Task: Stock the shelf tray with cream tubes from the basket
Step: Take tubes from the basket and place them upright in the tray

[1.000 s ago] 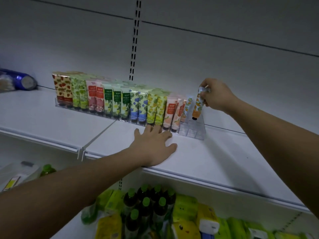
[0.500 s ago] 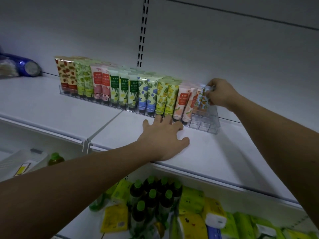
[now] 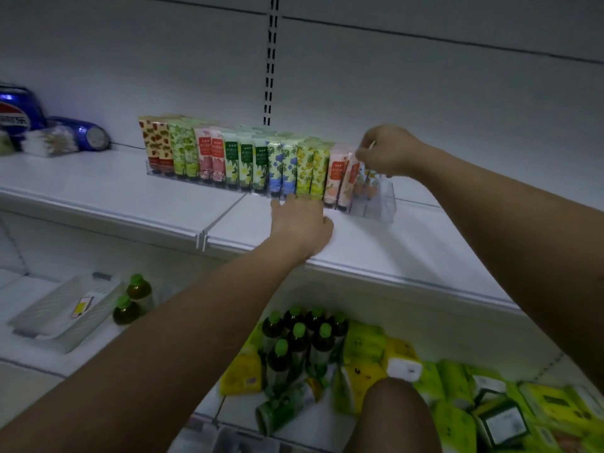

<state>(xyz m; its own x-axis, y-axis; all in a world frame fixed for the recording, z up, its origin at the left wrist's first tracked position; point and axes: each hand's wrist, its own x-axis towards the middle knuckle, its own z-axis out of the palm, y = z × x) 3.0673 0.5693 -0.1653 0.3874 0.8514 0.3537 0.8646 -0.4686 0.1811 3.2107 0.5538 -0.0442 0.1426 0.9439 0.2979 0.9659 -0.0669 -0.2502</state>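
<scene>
right hand (image 3: 387,152) fingers curled, pinching top of orange-patterned cream tube (image 3: 363,184) standing in clear plastic shelf tray (image 3: 379,207), right end | left hand (image 3: 302,220) flat on white shelf (image 3: 98,191), fingers straight, tips at tray front below row of colourful tubes (image 3: 248,158)

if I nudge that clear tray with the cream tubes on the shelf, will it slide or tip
The clear tray probably slides easily: smooth plastic on a smooth white shelf. The left hand rests in front of it, perhaps bracing it. Tipping seems unlikely; it is long, low, and loaded with upright cream tubes.
</scene>
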